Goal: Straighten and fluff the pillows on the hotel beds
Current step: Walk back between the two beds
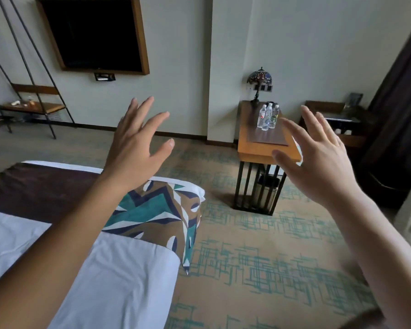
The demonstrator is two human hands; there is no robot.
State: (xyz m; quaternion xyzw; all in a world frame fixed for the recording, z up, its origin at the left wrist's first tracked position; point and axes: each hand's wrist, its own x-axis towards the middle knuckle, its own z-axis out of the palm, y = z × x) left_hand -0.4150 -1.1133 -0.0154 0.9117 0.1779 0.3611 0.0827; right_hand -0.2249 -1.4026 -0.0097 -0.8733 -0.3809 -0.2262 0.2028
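Observation:
My left hand [138, 141] is raised in the air above the foot of a bed, fingers spread, holding nothing. My right hand [318, 157] is raised at the same height over the carpet, fingers apart and empty. The bed [119, 269] fills the lower left with a white sheet and a dark brown runner [40, 188] across it. A patterned teal, brown and white cloth [161, 212] covers the bed's corner. No pillow is in view.
A wooden side table [254, 146] with black legs stands ahead on the carpet, carrying water bottles [268, 116] and a stained-glass lamp [259, 79]. A bin [266, 191] sits under it. A wall television [95, 34], a metal shelf [31, 106] at left, dark curtain [399, 91] at right.

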